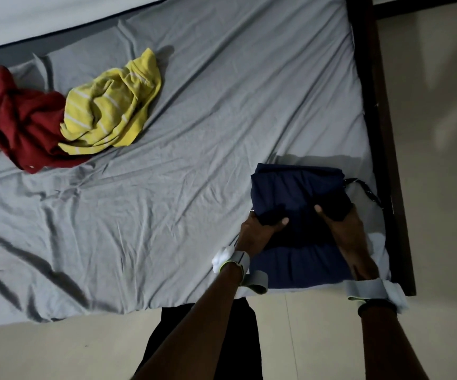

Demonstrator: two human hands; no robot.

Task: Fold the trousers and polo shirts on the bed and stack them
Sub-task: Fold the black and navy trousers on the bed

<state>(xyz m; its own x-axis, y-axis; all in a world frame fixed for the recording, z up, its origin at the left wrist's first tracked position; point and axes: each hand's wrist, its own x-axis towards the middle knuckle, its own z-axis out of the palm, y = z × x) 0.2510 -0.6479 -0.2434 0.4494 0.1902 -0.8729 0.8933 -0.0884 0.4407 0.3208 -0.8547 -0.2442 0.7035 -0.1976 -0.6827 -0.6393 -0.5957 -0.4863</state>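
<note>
Folded navy trousers (298, 187) lie at the near right corner of the bed (194, 111), with a dark drawstring trailing off their right side. My left hand (260, 226) grips a fold of the dark cloth, thumb on top. To its right, my right hand (339, 218) grips the same fold, also with the thumb on top. A crumpled yellow striped polo shirt (112, 105) sits at the far left of the bed. It partly overlaps a crumpled red polo shirt (16, 116) further left.
The bed has a wrinkled grey sheet. A dark wooden bed frame (381, 105) runs along the right side, with pale floor (441, 133) beyond it and in front of the bed. Both wrists wear grey straps.
</note>
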